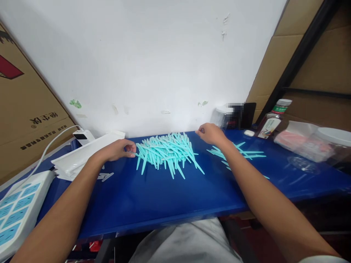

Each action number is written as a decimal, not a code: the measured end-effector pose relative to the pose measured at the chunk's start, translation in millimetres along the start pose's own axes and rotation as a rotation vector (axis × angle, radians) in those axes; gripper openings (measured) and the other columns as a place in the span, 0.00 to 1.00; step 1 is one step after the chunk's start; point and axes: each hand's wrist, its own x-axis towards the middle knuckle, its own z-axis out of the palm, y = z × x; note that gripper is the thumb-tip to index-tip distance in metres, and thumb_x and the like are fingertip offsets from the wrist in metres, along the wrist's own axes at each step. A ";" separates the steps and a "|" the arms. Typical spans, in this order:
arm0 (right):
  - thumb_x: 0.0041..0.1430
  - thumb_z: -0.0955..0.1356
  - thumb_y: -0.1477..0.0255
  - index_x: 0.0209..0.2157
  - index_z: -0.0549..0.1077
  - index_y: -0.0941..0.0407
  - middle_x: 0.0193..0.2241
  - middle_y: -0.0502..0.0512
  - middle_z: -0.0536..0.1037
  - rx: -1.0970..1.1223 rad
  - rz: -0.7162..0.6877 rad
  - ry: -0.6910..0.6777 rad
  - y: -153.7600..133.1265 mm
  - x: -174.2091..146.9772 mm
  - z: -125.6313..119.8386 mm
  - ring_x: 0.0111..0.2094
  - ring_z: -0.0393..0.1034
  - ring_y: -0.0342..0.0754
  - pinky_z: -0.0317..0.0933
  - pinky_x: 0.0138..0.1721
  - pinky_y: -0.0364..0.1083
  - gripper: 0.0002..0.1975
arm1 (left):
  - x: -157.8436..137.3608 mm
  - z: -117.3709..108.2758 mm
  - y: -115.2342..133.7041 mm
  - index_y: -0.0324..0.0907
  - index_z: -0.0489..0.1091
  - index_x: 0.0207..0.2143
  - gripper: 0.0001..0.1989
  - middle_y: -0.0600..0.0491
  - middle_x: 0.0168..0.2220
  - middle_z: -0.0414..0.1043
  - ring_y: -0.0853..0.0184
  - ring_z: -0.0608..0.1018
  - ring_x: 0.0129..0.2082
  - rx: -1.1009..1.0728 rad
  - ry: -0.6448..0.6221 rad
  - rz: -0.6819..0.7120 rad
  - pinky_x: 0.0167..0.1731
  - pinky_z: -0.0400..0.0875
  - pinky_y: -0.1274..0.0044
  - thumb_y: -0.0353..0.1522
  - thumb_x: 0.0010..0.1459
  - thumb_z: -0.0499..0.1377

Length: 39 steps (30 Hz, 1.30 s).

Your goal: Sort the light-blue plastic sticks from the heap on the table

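A broad pile of slim, tapered turquoise plastic sticks (167,149) lies on the blue table, many with paler, greyish far ends. At the pile's left edge is my left hand (122,149), its thumb and fingers closed on the end of one turquoise stick. My right hand (211,133) hovers past the pile's right end near the wall, thumb and fingertips pinched together. Whatever it may hold is too small to make out. Beneath my right forearm lies a looser group of turquoise sticks (251,154), partly covered by the arm.
White paper or packaging (82,153) and small pale pieces (105,176) lie left, beside a power strip (19,208) and a white device (83,137) with a cable. A bottle (271,120), a bagged pink item (301,142) and clear jars (334,142) stand right. Cardboard flanks both sides.
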 end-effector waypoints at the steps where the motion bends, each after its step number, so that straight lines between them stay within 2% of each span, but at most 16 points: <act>1: 0.69 0.66 0.58 0.41 0.81 0.54 0.43 0.63 0.83 0.002 -0.001 0.000 0.2 0.1 0.1 0.42 0.77 0.56 0.65 0.41 0.47 0.17 | 1.3 1.1 1.8 0.44 0.77 0.36 0.16 0.52 0.35 0.79 0.60 0.78 0.38 -0.018 0.030 0.001 0.38 0.68 0.74 0.47 0.54 0.65; 4: 0.69 0.66 0.58 0.41 0.81 0.54 0.42 0.64 0.83 0.008 -0.002 -0.006 0.0 -0.3 0.4 0.42 0.77 0.56 0.64 0.40 0.47 0.17 | 6.7 6.8 6.2 0.45 0.77 0.43 0.19 0.51 0.38 0.80 0.60 0.79 0.37 -0.048 0.249 -0.010 0.38 0.70 0.73 0.46 0.55 0.65; 7: 0.69 0.66 0.58 0.41 0.81 0.55 0.42 0.64 0.83 0.019 -0.009 -0.008 -0.6 -1.0 0.5 0.43 0.77 0.57 0.64 0.39 0.47 0.17 | 10.0 10.7 4.2 0.45 0.75 0.49 0.22 0.48 0.44 0.79 0.59 0.79 0.40 0.066 0.450 -0.008 0.40 0.70 0.71 0.47 0.58 0.64; 9: 0.69 0.66 0.58 0.41 0.81 0.55 0.42 0.64 0.83 0.024 -0.016 -0.007 -1.3 -1.4 0.3 0.42 0.77 0.56 0.64 0.38 0.47 0.17 | 10.1 11.6 -0.8 0.44 0.74 0.48 0.20 0.47 0.42 0.78 0.58 0.79 0.40 0.187 0.510 -0.049 0.41 0.70 0.70 0.47 0.62 0.60; 12: 0.70 0.65 0.59 0.40 0.81 0.55 0.41 0.64 0.83 0.024 -0.019 -0.021 -2.3 -1.6 -0.3 0.40 0.77 0.55 0.63 0.38 0.47 0.17 | 10.7 17.0 -6.5 0.43 0.73 0.47 0.20 0.44 0.42 0.77 0.54 0.78 0.43 0.328 0.572 -0.189 0.45 0.71 0.67 0.47 0.67 0.52; 14: 0.70 0.65 0.60 0.40 0.81 0.56 0.41 0.65 0.83 0.024 -0.016 -0.035 -2.9 -1.5 -0.9 0.38 0.77 0.54 0.63 0.37 0.46 0.17 | 13.5 26.3 -5.2 0.42 0.73 0.47 0.21 0.41 0.46 0.75 0.51 0.76 0.49 0.403 0.564 -0.281 0.48 0.70 0.64 0.46 0.69 0.48; 16: 0.70 0.65 0.61 0.41 0.82 0.56 0.41 0.65 0.83 0.028 -0.013 -0.041 -3.1 -1.5 -1.3 0.38 0.77 0.53 0.63 0.37 0.46 0.16 | 17.9 38.7 -0.6 0.41 0.73 0.48 0.22 0.40 0.49 0.74 0.49 0.76 0.51 0.447 0.500 -0.353 0.48 0.71 0.63 0.45 0.70 0.46; 18: 0.71 0.64 0.62 0.41 0.82 0.56 0.41 0.65 0.83 0.036 -0.012 -0.040 -3.0 -1.9 -1.5 0.38 0.77 0.53 0.63 0.36 0.45 0.16 | 22.6 50.6 4.7 0.40 0.72 0.49 0.22 0.39 0.49 0.73 0.48 0.76 0.51 0.479 0.446 -0.383 0.48 0.71 0.62 0.42 0.70 0.44; 21: 0.71 0.64 0.64 0.43 0.82 0.56 0.42 0.65 0.83 0.045 -0.005 -0.030 -2.5 -2.8 -1.4 0.39 0.77 0.53 0.63 0.38 0.45 0.16 | 26.5 60.7 8.6 0.37 0.71 0.51 0.23 0.36 0.49 0.73 0.47 0.77 0.50 0.493 0.429 -0.400 0.45 0.72 0.62 0.39 0.71 0.42; 25: 0.71 0.65 0.63 0.44 0.82 0.56 0.42 0.65 0.84 0.044 0.004 -0.024 -2.3 -3.3 -1.5 0.41 0.77 0.53 0.64 0.40 0.45 0.16 | 26.0 60.8 6.1 0.38 0.71 0.52 0.24 0.36 0.49 0.73 0.48 0.78 0.48 0.506 0.421 -0.391 0.44 0.72 0.63 0.41 0.72 0.40; 39: 0.70 0.65 0.60 0.41 0.82 0.57 0.41 0.65 0.83 0.051 -0.006 -0.067 -4.4 -3.5 -4.3 0.37 0.77 0.52 0.64 0.37 0.45 0.18 | 26.0 61.6 9.0 0.35 0.75 0.47 0.28 0.35 0.40 0.80 0.46 0.82 0.42 0.557 0.367 -0.314 0.42 0.71 0.62 0.41 0.71 0.39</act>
